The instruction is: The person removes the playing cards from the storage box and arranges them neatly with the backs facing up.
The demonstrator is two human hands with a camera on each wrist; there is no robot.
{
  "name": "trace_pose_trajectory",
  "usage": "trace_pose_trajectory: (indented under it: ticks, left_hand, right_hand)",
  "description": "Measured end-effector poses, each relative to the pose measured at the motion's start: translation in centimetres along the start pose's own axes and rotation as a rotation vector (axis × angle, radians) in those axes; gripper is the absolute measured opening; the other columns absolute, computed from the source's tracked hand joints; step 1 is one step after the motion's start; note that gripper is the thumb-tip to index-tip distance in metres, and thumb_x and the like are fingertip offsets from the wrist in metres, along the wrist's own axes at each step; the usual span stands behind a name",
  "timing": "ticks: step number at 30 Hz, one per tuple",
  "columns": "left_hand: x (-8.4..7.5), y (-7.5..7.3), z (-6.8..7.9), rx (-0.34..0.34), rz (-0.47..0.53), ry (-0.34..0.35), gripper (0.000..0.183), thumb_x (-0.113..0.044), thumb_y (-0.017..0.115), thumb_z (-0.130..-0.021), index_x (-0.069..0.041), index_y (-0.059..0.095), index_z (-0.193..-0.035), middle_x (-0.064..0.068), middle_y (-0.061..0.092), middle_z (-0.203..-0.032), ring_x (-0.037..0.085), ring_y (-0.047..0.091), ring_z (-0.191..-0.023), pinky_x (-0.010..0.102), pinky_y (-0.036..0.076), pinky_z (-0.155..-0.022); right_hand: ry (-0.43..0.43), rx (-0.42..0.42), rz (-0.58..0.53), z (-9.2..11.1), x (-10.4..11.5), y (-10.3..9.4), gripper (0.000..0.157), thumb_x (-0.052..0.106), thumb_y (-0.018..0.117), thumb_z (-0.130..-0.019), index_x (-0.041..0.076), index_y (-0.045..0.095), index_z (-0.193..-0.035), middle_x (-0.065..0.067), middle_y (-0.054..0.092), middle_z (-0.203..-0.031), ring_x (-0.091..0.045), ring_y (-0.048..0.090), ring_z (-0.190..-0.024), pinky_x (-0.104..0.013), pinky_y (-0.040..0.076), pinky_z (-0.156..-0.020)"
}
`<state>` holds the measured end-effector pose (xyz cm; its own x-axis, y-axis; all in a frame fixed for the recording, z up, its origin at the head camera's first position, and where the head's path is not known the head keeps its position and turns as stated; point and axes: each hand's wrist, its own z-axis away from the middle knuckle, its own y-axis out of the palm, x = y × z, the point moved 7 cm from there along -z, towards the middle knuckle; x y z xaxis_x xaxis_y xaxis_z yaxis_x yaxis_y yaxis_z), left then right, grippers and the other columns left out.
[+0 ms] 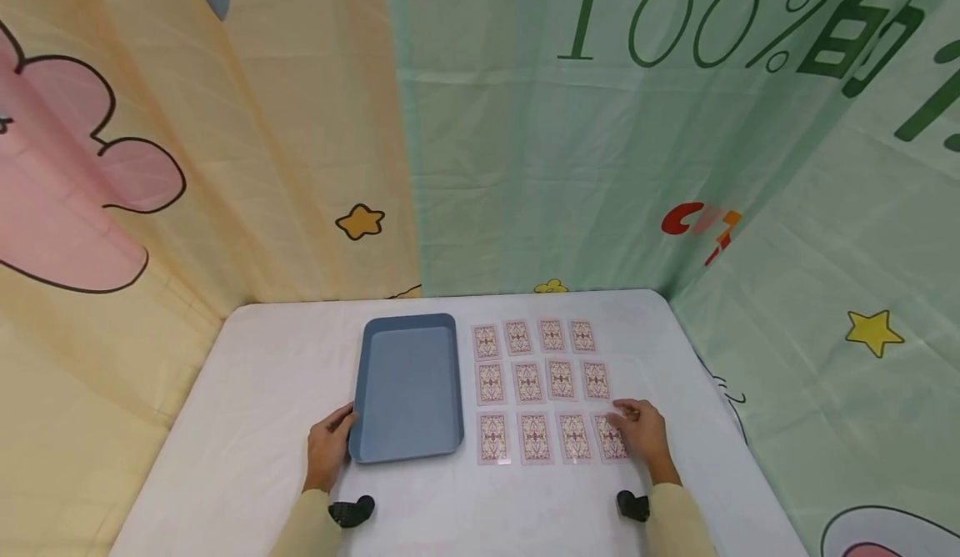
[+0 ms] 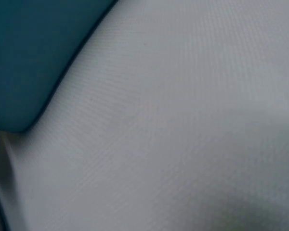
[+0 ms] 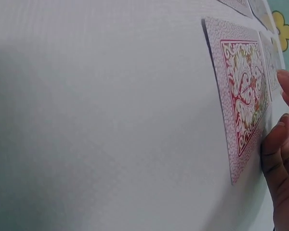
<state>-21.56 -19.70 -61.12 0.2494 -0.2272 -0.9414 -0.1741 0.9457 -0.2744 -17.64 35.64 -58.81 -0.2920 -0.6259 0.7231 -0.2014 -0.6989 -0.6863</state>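
Observation:
A blue-grey rectangular tray (image 1: pixel 407 386) lies on the white table, its floor bare. My left hand (image 1: pixel 327 449) holds its left edge near the front corner, thumb and fingertips at the rim. To the tray's right, several playing cards (image 1: pixel 535 439) lie face down in three rows, with red ornate backs. My right hand (image 1: pixel 647 436) is over the right end of the front row, partly covering the last card (image 3: pixel 245 91). In the right wrist view its thumb and fingers stand apart beside that card's edge. The left wrist view shows only the tray's corner (image 2: pixel 24 96) and cloth.
A white cloth (image 1: pixel 247 424) covers the table. Printed curtains (image 1: pixel 525 165) hang close behind it and along both sides. On each wrist sits a dark strapped device (image 1: pixel 633 506), just above the cloth in the head view.

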Motion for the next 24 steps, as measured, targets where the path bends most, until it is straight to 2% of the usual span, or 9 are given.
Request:
trace_pose_trajectory:
  ticks: [5, 12, 14, 19, 24]
  left_hand:
    - [0.0, 0.0, -0.2, 0.010, 0.005, 0.012, 0.041, -0.017, 0.055, -0.097, 0.006, 0.056, -0.131, 0.026, 0.054, -0.133, 0.036, 0.047, -0.128, 0.046, 0.038, -0.105]
    - [0.1, 0.3, -0.5, 0.037, 0.003, 0.009, 0.042, -0.017, 0.054, -0.098, 0.006, 0.053, -0.134, 0.025, 0.051, -0.136, 0.036, 0.044, -0.130, 0.047, 0.035, -0.108]
    - [0.0, 0.4, -0.6, 0.039, -0.005, 0.018, 0.044, -0.018, 0.054, -0.098, 0.006, 0.052, -0.134, 0.026, 0.051, -0.136, 0.037, 0.045, -0.129, 0.049, 0.035, -0.107]
    - [-0.6, 0.9, -1.0, 0.047, -0.080, 0.053, 0.052, -0.022, 0.057, -0.097, 0.006, 0.045, -0.139, 0.029, 0.050, -0.135, 0.042, 0.049, -0.124, 0.053, 0.040, -0.103]
    - [-1.7, 1.3, -1.0, 0.102, -0.151, 0.078, 0.066, -0.019, 0.062, -0.094, 0.007, 0.031, -0.146, 0.031, 0.041, -0.142, 0.044, 0.042, -0.129, 0.051, 0.037, -0.106]
  right_hand:
    - [-0.019, -0.017, -0.050, -0.2, 0.9, 0.4, 0.031, 0.009, 0.072, -0.083, -0.006, 0.066, -0.110, -0.016, 0.058, -0.096, -0.024, 0.056, -0.083, -0.028, 0.047, -0.067]
    - [-0.032, 0.006, -0.074, -0.8, 2.6, 1.3, 0.033, 0.014, 0.069, -0.088, -0.003, 0.063, -0.116, -0.016, 0.057, -0.103, -0.024, 0.055, -0.086, -0.025, 0.048, -0.063]
    - [-0.051, 0.016, -0.076, -1.1, 3.5, 1.7, 0.035, 0.014, 0.068, -0.089, -0.002, 0.062, -0.119, -0.017, 0.057, -0.106, -0.026, 0.056, -0.091, -0.028, 0.049, -0.068]
    - [-0.109, 0.050, -0.109, -1.5, 5.9, 2.8, 0.042, 0.014, 0.068, -0.089, -0.003, 0.058, -0.126, -0.023, 0.056, -0.118, -0.033, 0.054, -0.102, -0.045, 0.049, -0.084]
    - [-0.156, 0.099, -0.105, -2.0, 8.0, 4.2, 0.051, 0.016, 0.069, -0.089, -0.002, 0.052, -0.134, -0.026, 0.047, -0.136, -0.042, 0.047, -0.120, -0.056, 0.042, -0.098]
